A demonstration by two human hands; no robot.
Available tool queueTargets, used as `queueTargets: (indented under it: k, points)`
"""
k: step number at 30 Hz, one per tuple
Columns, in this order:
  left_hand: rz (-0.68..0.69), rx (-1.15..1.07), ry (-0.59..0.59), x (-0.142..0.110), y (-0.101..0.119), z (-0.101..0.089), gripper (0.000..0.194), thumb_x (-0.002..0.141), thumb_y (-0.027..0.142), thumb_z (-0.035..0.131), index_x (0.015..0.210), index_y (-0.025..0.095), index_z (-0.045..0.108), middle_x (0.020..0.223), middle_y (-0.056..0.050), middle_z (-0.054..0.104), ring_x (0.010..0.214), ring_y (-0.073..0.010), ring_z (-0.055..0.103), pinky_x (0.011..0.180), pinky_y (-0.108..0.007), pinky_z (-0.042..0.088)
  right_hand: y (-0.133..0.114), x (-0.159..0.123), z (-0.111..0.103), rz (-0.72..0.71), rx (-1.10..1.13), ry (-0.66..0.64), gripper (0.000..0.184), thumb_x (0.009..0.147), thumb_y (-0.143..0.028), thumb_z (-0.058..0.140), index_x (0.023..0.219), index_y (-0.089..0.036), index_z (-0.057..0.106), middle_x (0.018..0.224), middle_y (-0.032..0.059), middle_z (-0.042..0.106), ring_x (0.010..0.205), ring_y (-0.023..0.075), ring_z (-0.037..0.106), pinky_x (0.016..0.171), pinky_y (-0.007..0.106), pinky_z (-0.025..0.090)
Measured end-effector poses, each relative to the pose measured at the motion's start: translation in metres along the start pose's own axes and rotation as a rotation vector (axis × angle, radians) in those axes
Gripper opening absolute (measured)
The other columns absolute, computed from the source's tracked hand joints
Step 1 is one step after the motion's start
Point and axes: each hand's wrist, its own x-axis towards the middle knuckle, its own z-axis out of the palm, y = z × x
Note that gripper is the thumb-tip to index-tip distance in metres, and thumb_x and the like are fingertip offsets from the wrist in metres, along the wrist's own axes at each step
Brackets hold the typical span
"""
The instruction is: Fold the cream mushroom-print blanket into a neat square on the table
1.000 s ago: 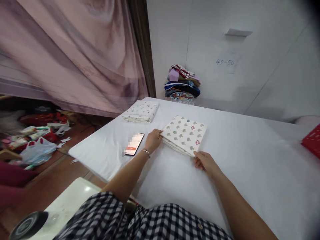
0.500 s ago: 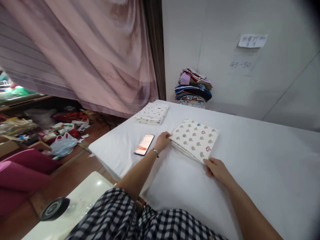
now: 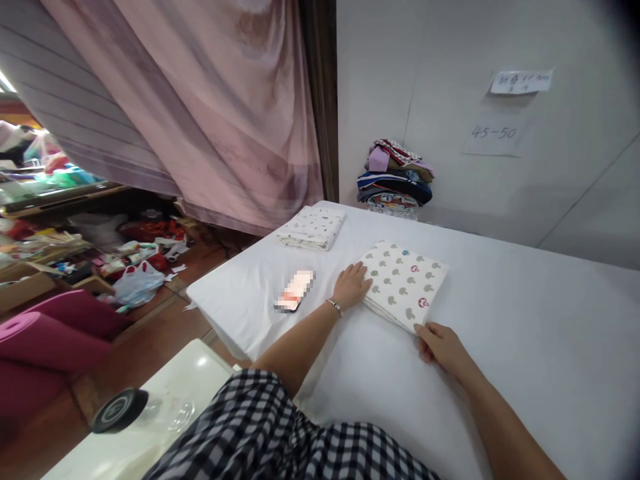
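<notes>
A folded white cloth (image 3: 403,283) with grey, red, blue and green mushroom prints lies flat on the white-covered table (image 3: 525,333). My left hand (image 3: 352,285) rests at its left corner, palm down with the fingers stretched out. At the near right corner my right hand (image 3: 438,344) pinches the cloth's edge between thumb and fingers. Beyond my left hand sits a second folded white cloth (image 3: 312,228) with small dark prints. A phone (image 3: 295,292) with a blurred-out screen lies left of my left wrist.
A pile of folded clothes (image 3: 396,175) stands by the wall past the table. To the left hangs a pink curtain (image 3: 240,120). Pink rolls (image 3: 60,340), a plastic bag (image 3: 140,283) and clutter cover the floor. A jar with a black lid (image 3: 120,410) lies on a white surface.
My left hand has let go of the cloth's left corner and now lies flat with fingers spread against it. My right hand keeps its pinch. The view has shifted slightly left.
</notes>
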Motion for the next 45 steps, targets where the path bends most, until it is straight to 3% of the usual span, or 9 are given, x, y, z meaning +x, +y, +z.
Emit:
queueTargets:
  k: [8, 12, 15, 17, 25, 29, 35, 41, 45]
  points:
    - [0.004, 0.06, 0.055, -0.005, 0.014, -0.006, 0.037, 0.09, 0.038, 0.038, 0.122, 0.023, 0.048, 0.139, -0.007, 0.042, 0.131, -0.028, 0.031, 0.104, -0.057, 0.023, -0.001, 0.0, 0.0, 0.022, 0.03, 0.004, 0.038, 0.079, -0.048, 0.047, 0.054, -0.019, 0.048, 0.04, 0.0006, 0.053, 0.035, 0.0096, 0.041, 0.04, 0.023, 0.03]
    - [0.296, 0.042, 0.057, -0.023, 0.045, -0.008, 0.041, 0.089, 0.044, 0.04, 0.124, 0.024, 0.047, 0.137, -0.008, 0.045, 0.132, -0.0243, 0.03, 0.109, -0.054, 0.013, 0.002, 0.001, 0.0, 0.051, 0.153, -0.027, 0.039, 0.078, -0.051, 0.049, 0.055, -0.019, 0.049, 0.041, 0.001, 0.053, 0.037, 0.0099, 0.043, 0.039, 0.022, 0.027]
    - [0.549, -0.027, -0.043, -0.037, 0.07, -0.005, 0.051, 0.084, 0.05, 0.047, 0.129, 0.024, 0.043, 0.137, -0.009, 0.044, 0.13, -0.0225, 0.033, 0.109, -0.048, 0.018, 0.004, 0.002, 0.0, 0.046, 0.29, -0.041, 0.04, 0.076, -0.054, 0.051, 0.057, -0.019, 0.05, 0.043, 0.0004, 0.053, 0.038, 0.0099, 0.044, 0.038, 0.022, 0.025]
    - [0.592, -0.055, -0.072, -0.041, 0.082, -0.001, 0.053, 0.084, 0.043, 0.051, 0.132, 0.023, 0.038, 0.138, -0.009, 0.044, 0.129, -0.0221, 0.035, 0.107, -0.046, 0.022, 0.004, 0.002, 0.0, 0.033, 0.358, -0.034, 0.041, 0.073, -0.056, 0.053, 0.058, -0.019, 0.049, 0.045, -0.0001, 0.053, 0.037, 0.0099, 0.043, 0.037, 0.022, 0.024]
    - [0.452, -0.224, -0.106, -0.03, 0.093, 0.006, 0.032, 0.087, 0.029, 0.046, 0.118, 0.021, 0.05, 0.114, -0.006, 0.061, 0.107, -0.0189, 0.053, 0.093, -0.035, 0.037, 0.001, 0.0, 0.003, -0.077, 0.422, 0.006, 0.042, 0.076, -0.057, 0.053, 0.059, -0.019, 0.051, 0.044, -0.0021, 0.05, 0.039, 0.009, 0.042, 0.039, 0.022, 0.026]
    - [0.301, -0.427, -0.132, -0.023, 0.092, 0.001, 0.02, 0.089, 0.03, 0.043, 0.093, 0.022, 0.061, 0.095, -0.001, 0.067, 0.089, -0.0163, 0.059, 0.084, -0.029, 0.041, -0.002, 0.001, -0.009, -0.135, 0.505, 0.015, 0.036, 0.076, -0.053, 0.055, 0.067, -0.018, 0.056, 0.051, -0.0012, 0.056, 0.042, 0.0083, 0.046, 0.039, 0.021, 0.029]
    - [-0.076, -0.632, -0.206, -0.01, 0.089, -0.005, 0.023, 0.085, 0.036, 0.044, 0.083, 0.02, 0.06, 0.082, 0.002, 0.065, 0.078, -0.0153, 0.057, 0.068, -0.024, 0.042, 0.001, 0.006, -0.024, 0.048, 0.503, 0.059, 0.021, 0.073, -0.037, 0.06, 0.073, -0.016, 0.059, 0.057, 0.0004, 0.061, 0.038, 0.008, 0.049, 0.032, 0.019, 0.027]
    - [-0.057, -0.644, -0.238, -0.011, 0.088, -0.007, 0.025, 0.084, 0.039, 0.042, 0.081, 0.019, 0.058, 0.074, 0.004, 0.06, 0.071, -0.0136, 0.052, 0.063, -0.023, 0.039, 0.0, 0.006, -0.004, 0.074, 0.399, -0.055, 0.022, 0.077, -0.034, 0.057, 0.065, -0.015, 0.056, 0.06, 0.0038, 0.065, 0.038, 0.0093, 0.053, 0.032, 0.019, 0.032]
    - [-0.007, -0.635, -0.238, -0.014, 0.091, -0.011, 0.022, 0.084, 0.036, 0.043, 0.075, 0.019, 0.055, 0.069, 0.004, 0.057, 0.068, -0.0126, 0.05, 0.062, -0.022, 0.038, -0.003, 0.007, 0.005, 0.037, 0.446, 0.015, 0.027, 0.077, -0.038, 0.059, 0.063, -0.016, 0.053, 0.059, 0.0027, 0.064, 0.039, 0.0096, 0.054, 0.032, 0.019, 0.034]
